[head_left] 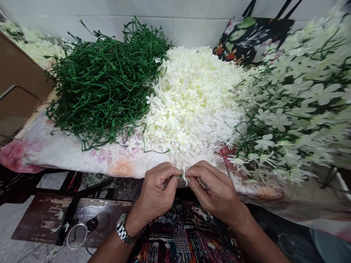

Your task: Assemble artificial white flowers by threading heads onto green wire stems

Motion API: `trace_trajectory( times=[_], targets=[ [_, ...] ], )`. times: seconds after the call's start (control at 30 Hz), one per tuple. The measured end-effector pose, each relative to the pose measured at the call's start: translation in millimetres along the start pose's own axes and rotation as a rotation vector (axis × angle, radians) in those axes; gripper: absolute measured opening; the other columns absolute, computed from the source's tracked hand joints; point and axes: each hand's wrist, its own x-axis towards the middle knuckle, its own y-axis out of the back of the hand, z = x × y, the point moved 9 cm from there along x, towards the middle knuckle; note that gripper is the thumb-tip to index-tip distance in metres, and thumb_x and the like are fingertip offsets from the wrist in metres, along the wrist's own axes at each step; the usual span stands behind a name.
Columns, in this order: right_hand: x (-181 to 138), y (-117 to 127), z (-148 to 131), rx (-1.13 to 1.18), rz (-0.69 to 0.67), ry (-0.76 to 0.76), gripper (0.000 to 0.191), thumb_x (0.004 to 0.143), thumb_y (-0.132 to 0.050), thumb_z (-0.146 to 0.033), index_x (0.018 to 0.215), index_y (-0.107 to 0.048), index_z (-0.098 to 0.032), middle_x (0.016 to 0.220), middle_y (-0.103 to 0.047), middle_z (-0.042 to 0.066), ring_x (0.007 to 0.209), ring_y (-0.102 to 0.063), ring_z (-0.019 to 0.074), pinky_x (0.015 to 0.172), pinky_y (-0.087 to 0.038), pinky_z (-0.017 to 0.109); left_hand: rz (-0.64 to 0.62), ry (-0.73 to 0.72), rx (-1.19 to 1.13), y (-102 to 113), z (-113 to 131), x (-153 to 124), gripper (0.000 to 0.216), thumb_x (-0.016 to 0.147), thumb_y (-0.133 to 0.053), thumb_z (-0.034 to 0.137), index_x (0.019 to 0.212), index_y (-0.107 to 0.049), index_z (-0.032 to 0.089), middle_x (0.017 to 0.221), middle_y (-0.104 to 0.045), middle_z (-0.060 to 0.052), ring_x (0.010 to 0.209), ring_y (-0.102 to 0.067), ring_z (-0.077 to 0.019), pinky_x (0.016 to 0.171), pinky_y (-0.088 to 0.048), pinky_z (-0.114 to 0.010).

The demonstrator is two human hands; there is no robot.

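Just past the table's front edge, my two hands meet fingertip to fingertip over a small white artificial flower (185, 178). My left hand (161, 184), with a metal watch on its wrist, pinches at the flower's green end; most of that end is hidden by the fingers. My right hand (212, 184) is closed in a pinch on the white petals. Beyond them lies a heap of loose white artificial flower heads (189, 98), with thin white stamens (219, 126) at its near right side. To the left is a tangled pile of green plastic stems (106, 84).
Assembled white flower sprays (296, 120) are piled high on the right. A black floral bag (252, 40) leans by the tiled wall. On the left stands a cardboard box (23, 73). A floral cloth (65, 153) covers the table; below is a brown wooden bench (106, 215).
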Motion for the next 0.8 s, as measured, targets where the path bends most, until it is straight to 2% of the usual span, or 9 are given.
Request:
trace_trajectory(
  times=[0.33,0.53,0.6,0.7,0.8],
  targets=[
    [1.5,-6.2,9.8,0.049,0.015,-0.021,0.012,0.086,-0.044,-0.007,0.084,-0.049,-0.017,0.069,-0.049,0.0,0.062,-0.048,0.0101,0.055,-0.042,0.021,0.045,-0.031,0.049,-1.7,0.9,2.6,0.02,0.076,-0.046,0.004,0.064,-0.059,0.014,0.052,-0.052,0.002,0.048,-0.048,-0.0085,0.046,-0.038,-0.018],
    [0.3,-9.8,10.3,0.041,0.03,0.005,0.013,0.085,-0.043,-0.006,0.084,-0.05,-0.017,0.069,-0.05,0.001,0.062,-0.049,0.0111,0.056,-0.043,0.023,0.056,-0.001,0.086,-2.0,-1.1,2.6,0.02,0.074,-0.045,0.004,0.062,-0.057,0.015,0.051,-0.051,0.003,0.047,-0.045,-0.0082,0.046,-0.036,-0.019],
    [0.2,-8.8,10.8,0.04,0.031,0.006,0.013,0.085,-0.044,-0.007,0.084,-0.05,-0.018,0.068,-0.051,0.001,0.061,-0.05,0.0111,0.055,-0.044,0.023,0.035,0.038,0.044,-1.7,-3.0,3.3,0.02,0.073,-0.046,0.004,0.06,-0.056,0.015,0.051,-0.051,0.003,0.048,-0.046,-0.0084,0.046,-0.037,-0.019],
    [0.6,-1.9,9.1,0.06,0.034,-0.014,0.011,0.086,-0.046,-0.01,0.09,-0.052,-0.018,0.074,-0.054,0.002,0.066,-0.053,0.0121,0.058,-0.046,0.024,0.021,0.18,-0.129,0.9,-13.8,2.1,0.016,0.073,-0.048,0.008,0.062,-0.057,0.016,0.054,-0.052,0.003,0.05,-0.048,-0.0092,0.048,-0.039,-0.019],
    [0.0,8.9,1.6,0.047,0.08,-0.051,0.016,0.085,-0.049,-0.016,0.101,-0.051,-0.018,0.083,-0.056,0.005,0.073,-0.055,0.0139,0.064,-0.049,0.027,0.206,0.325,-0.301,15.1,-29.8,-4.5,0.008,0.073,-0.054,0.012,0.066,-0.057,0.016,0.057,-0.053,0.003,0.051,-0.047,-0.0084,0.048,-0.039,-0.018]
  ],
)
